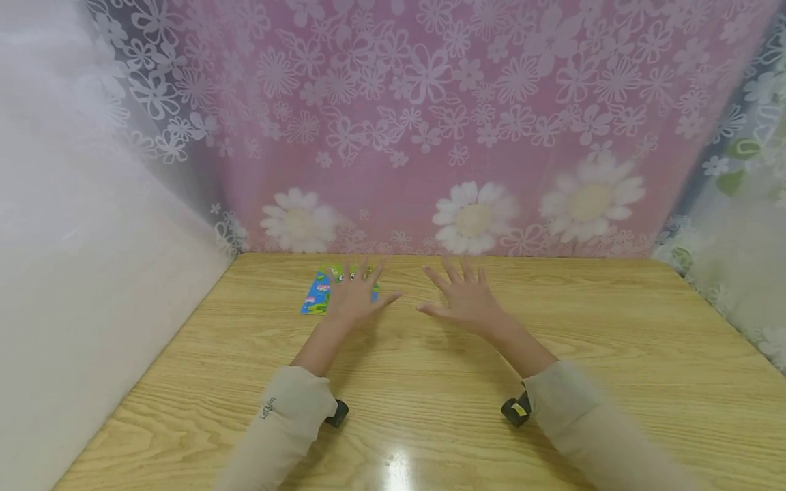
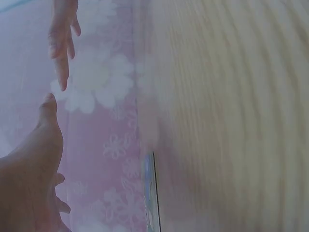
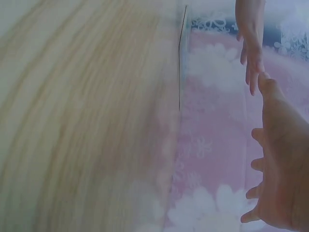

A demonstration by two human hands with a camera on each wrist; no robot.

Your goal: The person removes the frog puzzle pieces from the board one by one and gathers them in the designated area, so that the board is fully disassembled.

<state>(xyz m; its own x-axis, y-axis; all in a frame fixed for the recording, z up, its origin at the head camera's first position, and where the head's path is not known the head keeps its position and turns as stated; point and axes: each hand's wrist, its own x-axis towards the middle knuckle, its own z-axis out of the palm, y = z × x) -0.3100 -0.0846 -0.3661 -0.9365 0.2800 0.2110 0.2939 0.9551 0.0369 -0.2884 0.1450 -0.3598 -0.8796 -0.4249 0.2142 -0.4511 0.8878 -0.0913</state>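
1. Sleeves (image 1: 285,412) are worn short of the hands, presumably so that the black wrist cameras (image 1: 516,411) are left unobstructed.
2. Right hand (image 1: 468,302) is held above the wood-grain table (image 1: 424,382), fingers spread wide, nothing gripped.
3. Left hand (image 1: 353,299) is held likewise, fingers splayed, empty; the cartoon-printed board (image 1: 315,296) beneath, laid flat left of centre, is partly hidden.
4. Pink floral cloth (image 1: 393,170) is hung behind, apparently as backdrop.
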